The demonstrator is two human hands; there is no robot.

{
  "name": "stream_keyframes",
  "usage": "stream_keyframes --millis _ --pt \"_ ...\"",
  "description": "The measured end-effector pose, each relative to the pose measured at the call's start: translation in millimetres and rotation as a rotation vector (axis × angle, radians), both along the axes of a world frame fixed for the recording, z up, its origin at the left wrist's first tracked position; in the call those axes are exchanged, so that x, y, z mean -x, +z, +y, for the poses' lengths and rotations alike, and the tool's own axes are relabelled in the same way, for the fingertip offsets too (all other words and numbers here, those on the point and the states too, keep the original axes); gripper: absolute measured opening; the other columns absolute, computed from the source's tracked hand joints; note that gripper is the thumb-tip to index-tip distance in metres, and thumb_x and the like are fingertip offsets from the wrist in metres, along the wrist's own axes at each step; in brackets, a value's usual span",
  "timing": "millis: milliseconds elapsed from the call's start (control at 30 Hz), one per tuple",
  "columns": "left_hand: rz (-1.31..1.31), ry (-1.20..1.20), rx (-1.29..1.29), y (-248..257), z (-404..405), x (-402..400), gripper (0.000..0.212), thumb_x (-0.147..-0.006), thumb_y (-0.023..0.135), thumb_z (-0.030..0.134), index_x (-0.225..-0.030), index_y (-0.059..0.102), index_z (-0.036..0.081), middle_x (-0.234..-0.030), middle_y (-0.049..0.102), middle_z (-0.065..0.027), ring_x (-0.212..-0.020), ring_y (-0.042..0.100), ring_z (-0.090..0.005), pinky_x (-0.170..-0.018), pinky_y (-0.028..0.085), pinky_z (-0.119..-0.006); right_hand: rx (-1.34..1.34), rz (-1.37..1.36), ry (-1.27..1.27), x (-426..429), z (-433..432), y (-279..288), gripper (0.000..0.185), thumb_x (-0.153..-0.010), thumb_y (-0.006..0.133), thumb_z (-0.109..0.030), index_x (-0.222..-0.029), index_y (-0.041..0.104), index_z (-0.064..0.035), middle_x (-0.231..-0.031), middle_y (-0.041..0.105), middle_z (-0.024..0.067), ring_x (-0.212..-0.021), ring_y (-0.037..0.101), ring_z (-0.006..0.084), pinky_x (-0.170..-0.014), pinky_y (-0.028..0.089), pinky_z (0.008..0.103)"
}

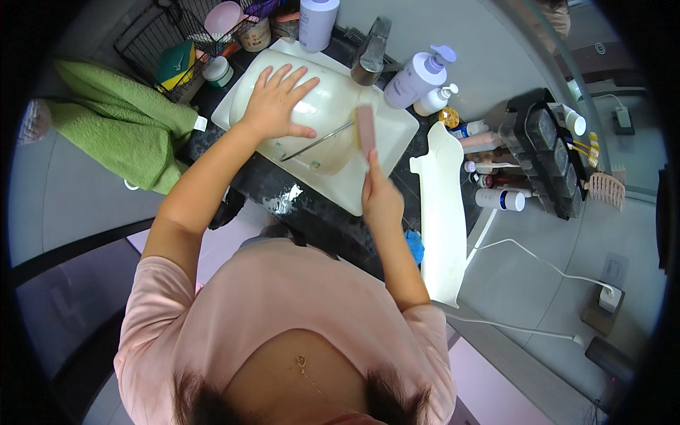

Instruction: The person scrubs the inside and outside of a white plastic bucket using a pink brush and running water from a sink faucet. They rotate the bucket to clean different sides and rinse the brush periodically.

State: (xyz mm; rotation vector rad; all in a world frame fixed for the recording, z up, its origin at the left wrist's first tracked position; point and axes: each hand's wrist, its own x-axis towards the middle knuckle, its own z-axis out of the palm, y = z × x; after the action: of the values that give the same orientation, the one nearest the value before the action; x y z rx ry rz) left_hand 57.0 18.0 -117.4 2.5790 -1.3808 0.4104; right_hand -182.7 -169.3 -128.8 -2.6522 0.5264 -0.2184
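A large, glossy cream plastic container (324, 74) lies on its side in the white sink basin (401, 139), below the faucet (370, 56). My left hand (281, 101) presses flat on its upper side with the fingers spread. A thin metal rod or wire handle (317, 141) crosses the container's lower part. In my right hand (381, 194) is a pink-backed brush (365, 127); its pale bristle side faces the container's right end. Where the bristles meet the container is too blurred to tell exactly.
Pump bottles (417, 79) stand behind the basin. A long white plastic piece (442, 212) lies on the dark counter at right, beside toiletries and a black organizer (542, 154). A green towel (133, 127) and a wire basket (139, 50) are at left. White cables (536, 273) run at far right.
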Motion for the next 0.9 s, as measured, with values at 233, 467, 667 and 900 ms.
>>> stream_keyframes --millis 233,467,667,900 --pt "0.008 0.048 0.037 -2.1 5.4 21.0 0.104 -0.058 0.073 0.071 -0.145 0.043 0.024 -0.149 0.041 -0.0097 -0.138 0.034 -0.0349 -0.114 0.019 -0.056 0.008 0.089 -0.064 -39.0 -28.6 14.2 0.049 -0.096 0.053 -0.021 -0.144 0.047 -0.0292 -0.076 0.065 0.0224 -0.066 0.064 0.041 -0.061 0.05 0.0486" --pt "0.031 0.095 0.043 -5.3 8.6 23.6 0.104 -0.058 0.075 0.069 -0.146 0.041 0.026 -0.15 0.039 -0.0086 -0.138 0.033 -0.0343 -0.114 0.018 -0.057 0.119 0.106 0.194 17.2 -6.0 23.2 0.052 -0.095 0.055 -0.021 -0.146 0.045 -0.0231 -0.064 0.062 0.0168 -0.053 0.061 0.0365 -0.052 0.05 0.0477" --pt "0.01 0.079 0.062 -8.0 7.9 29.5 0.104 -0.057 0.077 0.067 -0.146 0.041 0.027 -0.15 0.039 -0.0079 -0.138 0.032 -0.0338 -0.114 0.018 -0.057 0.161 0.035 0.038 -49.4 -32.1 22.1 0.045 -0.097 0.052 -0.024 -0.142 0.049 -0.0267 -0.065 0.063 0.0181 -0.055 0.062 0.0369 -0.053 0.05 0.0477" --pt "-0.067 0.054 0.149 -22.6 33.5 53.2 0.084 -0.061 0.08 0.056 -0.134 0.054 0.022 -0.137 0.047 -0.0097 -0.129 0.04 -0.0308 -0.109 0.028 -0.053 0.144 0.09 0.16 9.7 -9.1 29.9 0.05 -0.093 0.058 -0.023 -0.142 0.049 -0.0273 -0.065 0.063 0.0182 -0.057 0.062 0.0374 -0.053 0.05 0.0475"
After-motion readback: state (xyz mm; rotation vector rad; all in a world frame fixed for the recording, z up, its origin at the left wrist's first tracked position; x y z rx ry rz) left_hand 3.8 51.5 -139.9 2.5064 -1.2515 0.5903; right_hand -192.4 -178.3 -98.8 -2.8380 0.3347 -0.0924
